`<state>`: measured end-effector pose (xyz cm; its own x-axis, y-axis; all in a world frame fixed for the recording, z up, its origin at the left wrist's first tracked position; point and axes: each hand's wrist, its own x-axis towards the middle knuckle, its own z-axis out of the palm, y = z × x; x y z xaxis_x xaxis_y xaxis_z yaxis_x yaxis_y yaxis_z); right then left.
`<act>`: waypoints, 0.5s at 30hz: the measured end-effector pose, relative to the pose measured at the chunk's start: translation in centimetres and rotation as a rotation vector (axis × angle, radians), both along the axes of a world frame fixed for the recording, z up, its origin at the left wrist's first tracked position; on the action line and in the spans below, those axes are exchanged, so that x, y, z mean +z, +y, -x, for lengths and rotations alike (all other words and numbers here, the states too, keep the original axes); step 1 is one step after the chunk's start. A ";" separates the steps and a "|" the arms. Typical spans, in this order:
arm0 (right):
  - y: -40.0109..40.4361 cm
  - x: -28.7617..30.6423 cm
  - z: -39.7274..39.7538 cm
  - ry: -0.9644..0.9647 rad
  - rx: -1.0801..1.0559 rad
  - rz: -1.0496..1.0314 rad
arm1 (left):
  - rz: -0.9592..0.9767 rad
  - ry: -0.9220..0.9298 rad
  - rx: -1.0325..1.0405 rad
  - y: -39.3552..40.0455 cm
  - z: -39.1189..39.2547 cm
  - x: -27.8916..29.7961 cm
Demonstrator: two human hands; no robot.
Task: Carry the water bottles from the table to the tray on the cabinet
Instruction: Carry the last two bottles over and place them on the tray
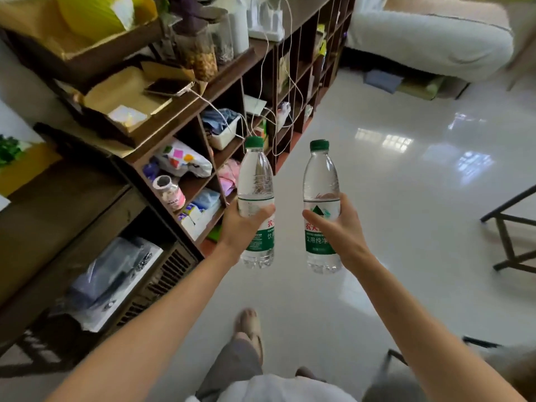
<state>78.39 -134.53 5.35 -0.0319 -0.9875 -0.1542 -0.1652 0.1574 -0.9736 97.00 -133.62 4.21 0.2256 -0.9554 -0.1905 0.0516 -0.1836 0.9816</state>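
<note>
Left hand (pixel 236 230) gripping left water bottle (pixel 255 198) around its label, right hand (pixel 340 227) gripping right water bottle (pixel 321 195) likewise, both bottles upright, apart, above glossy floor (pixel 391 169), beside brown shelving unit (pixel 220 91)

Colours of two bottles held above a pale floor beside a dark brown cabinet.
Left bottle (pixel 255 198), at 11 o'clock from centre, and right bottle (pixel 322 204), at 1 o'clock: clear, each with a green cap and a green-and-white label bearing red characters. Floor (pixel 377 175): glossy off-white. Cabinet (pixel 185 110), at 10 o'clock: dark brown, with white cables (pixel 285 91) hanging down it. Sofa (pixel 426 39), at 1 o'clock: cream. Trousers (pixel 232 369), at 6 o'clock: grey-brown. Fan (pixel 90 15), at 11 o'clock: yellow.
</note>
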 end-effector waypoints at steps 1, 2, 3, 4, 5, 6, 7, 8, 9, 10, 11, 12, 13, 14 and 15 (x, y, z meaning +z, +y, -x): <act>-2.5 -0.2 -0.3 0.002 -0.010 0.004 | -0.001 -0.005 -0.017 -2.8 -0.4 -0.5; -5.0 -0.4 -0.7 0.008 -0.025 0.007 | -0.004 -0.011 -0.034 -5.6 -0.8 -0.9; -7.5 -0.5 -1.0 0.017 -0.043 0.013 | -0.008 -0.020 -0.051 -8.4 -1.1 -1.3; -9.9 -0.5 -1.4 0.025 -0.066 0.017 | -0.012 -0.034 -0.072 -11.3 -1.5 -1.6; -12.4 -0.5 -1.6 0.025 -0.094 0.014 | -0.007 -0.043 -0.105 -14.1 -1.7 -1.5; -14.8 -0.4 -1.9 0.019 -0.125 0.009 | -0.001 -0.048 -0.140 -17.0 -2.0 -1.5; -17.2 -0.3 -2.1 0.014 -0.155 0.003 | 0.001 -0.056 -0.170 -19.8 -2.2 -1.4; -19.5 -0.1 -2.2 0.013 -0.185 0.003 | 0.001 -0.064 -0.201 -22.5 -2.4 -1.1; -21.9 0.2 -2.2 0.015 -0.214 0.008 | -0.002 -0.076 -0.236 -25.5 -2.5 -0.9; -24.3 0.6 -2.1 0.019 -0.241 0.012 | -0.001 -0.079 -0.271 -28.4 -2.3 -0.6; -26.4 0.9 -1.9 0.017 -0.267 0.012 | -0.006 -0.083 -0.295 -31.1 -2.0 -0.4; -28.3 1.3 -1.5 0.008 -0.292 0.009 | -0.020 -0.090 -0.318 -33.7 -1.5 -0.2; -30.1 1.4 -1.1 -0.006 -0.314 0.007 | -0.028 -0.086 -0.341 -36.1 -0.9 0.0; -31.9 1.5 -0.5 -0.013 -0.335 0.010 | -0.036 -0.076 -0.361 -38.6 -0.1 0.0; -33.9 1.5 0.3 -0.013 -0.354 0.015 | -0.034 -0.066 -0.387 -41.1 1.0 0.1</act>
